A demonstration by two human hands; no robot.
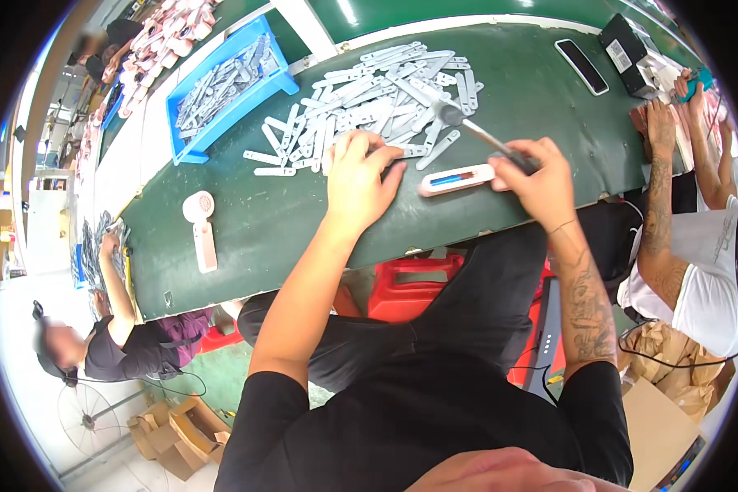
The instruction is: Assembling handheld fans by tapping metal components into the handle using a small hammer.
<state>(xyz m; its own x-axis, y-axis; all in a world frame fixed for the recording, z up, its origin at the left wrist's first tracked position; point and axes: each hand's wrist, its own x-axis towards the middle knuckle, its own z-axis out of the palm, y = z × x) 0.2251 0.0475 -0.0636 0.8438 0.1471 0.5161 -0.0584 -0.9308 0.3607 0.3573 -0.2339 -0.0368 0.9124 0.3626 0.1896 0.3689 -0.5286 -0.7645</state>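
My right hand is closed round the handle of a small mallet with a rounded grey head and a metal shaft. The mallet head hangs over the near right edge of a heap of grey plastic strips. Under the same hand, its fingertips at the right end, lies a pale pink casing, open side up, with a blue and a brown part inside. My left hand rests at the heap's near edge, thumb and forefinger apart. Its other fingertips are partly hidden among the strips.
A blue bin of grey strips stands back left on the green table. A pink handheld fan lies left. Far right are a phone and a black box. Co-workers sit on both sides.
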